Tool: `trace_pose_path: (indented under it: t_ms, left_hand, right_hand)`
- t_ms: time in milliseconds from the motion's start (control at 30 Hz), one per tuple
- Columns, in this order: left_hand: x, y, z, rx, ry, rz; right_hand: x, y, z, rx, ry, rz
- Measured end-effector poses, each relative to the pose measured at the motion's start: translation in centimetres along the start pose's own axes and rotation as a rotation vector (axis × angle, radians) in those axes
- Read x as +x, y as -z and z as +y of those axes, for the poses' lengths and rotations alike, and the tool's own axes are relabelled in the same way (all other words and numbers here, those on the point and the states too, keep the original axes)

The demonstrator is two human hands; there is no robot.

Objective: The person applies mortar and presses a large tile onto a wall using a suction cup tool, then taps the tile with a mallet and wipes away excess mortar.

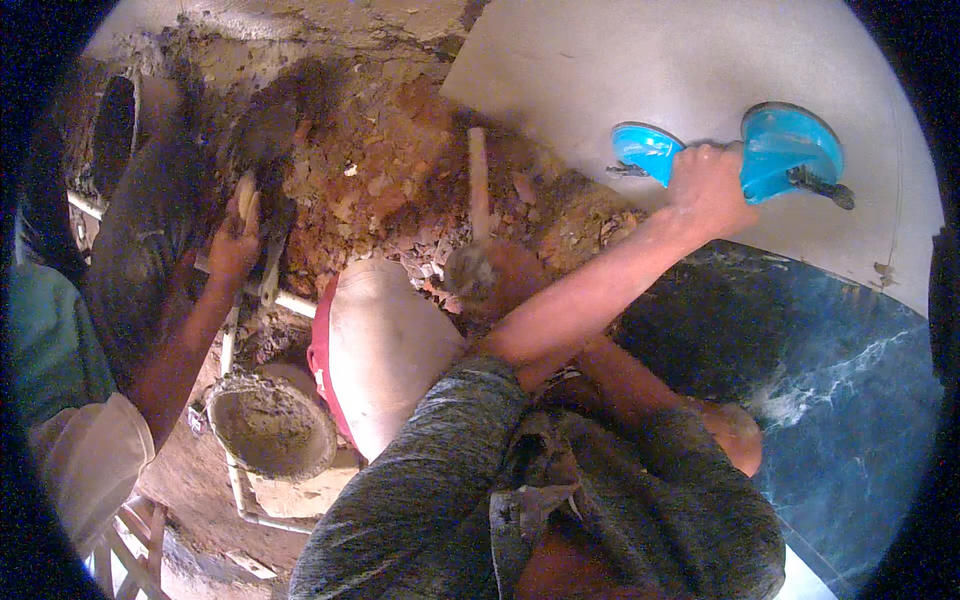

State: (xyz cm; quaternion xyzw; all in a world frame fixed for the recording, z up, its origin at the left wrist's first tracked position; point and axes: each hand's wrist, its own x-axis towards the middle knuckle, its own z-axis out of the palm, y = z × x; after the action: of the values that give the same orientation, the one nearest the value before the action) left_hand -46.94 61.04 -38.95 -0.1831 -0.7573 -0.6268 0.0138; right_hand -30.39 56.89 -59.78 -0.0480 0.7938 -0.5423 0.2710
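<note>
My left hand [712,188] is closed round the middle of a blue double suction-cup lifter [795,150], between its two cups. The lifter sits on a large pale tile [590,75] at the upper right. Beneath my left forearm, my right arm bends across toward the middle. My right hand [512,278] is dim and blurred, beside the rounded grey head of a mallet [470,272]; its fingers cannot be made out. The mallet's wooden handle points away from me, over broken rubble.
Dark veined marble-look tile [850,400] lies at right. A mortar-crusted bucket [270,425] stands at lower left, near a pale rounded thing with a red edge [385,350]. At left, a co-worker's hand [236,240] holds a tan object. Rubble [360,170] lies along the wall.
</note>
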Motion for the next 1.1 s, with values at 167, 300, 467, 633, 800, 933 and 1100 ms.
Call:
trace_pose_path:
  t_ms: [167, 300, 467, 633, 800, 933, 1100]
  left_hand:
    - [-0.6, -0.8, -0.3, -0.062, 0.025, 0.040]
    - [0.8, -1.6, 1.9, 0.122, 0.248, 0.052]
    - [0.0, 0.5, 0.5, -0.078, 0.067, 0.013]
    - [1.1, -2.1, -0.3, -0.022, 0.065, 0.018]
    - [-0.2, 0.6, 0.6, -0.088, 0.052, 0.048]
    - [0.7, -0.9, 0.1, -0.035, 0.035, 0.064]
    - [-0.1, -0.3, -0.1, -0.097, 0.064, 0.032]
  right_hand:
    - [2.0, 2.1, -0.4, -0.003, 0.005, -0.006]
    - [-0.8, 1.8, -0.2, -0.021, -0.009, -0.020]
    - [-1.8, 1.4, -0.2, -0.026, 0.001, -0.011]
    - [1.7, 1.7, -1.0, -0.023, 0.027, -0.011]
    - [-1.7, 0.9, -0.3, -0.018, 0.014, -0.028]
    - [1.4, 2.5, -1.1, -0.013, 0.027, -0.017]
    - [-2.4, 1.3, -0.5, -0.014, 0.011, -0.029]
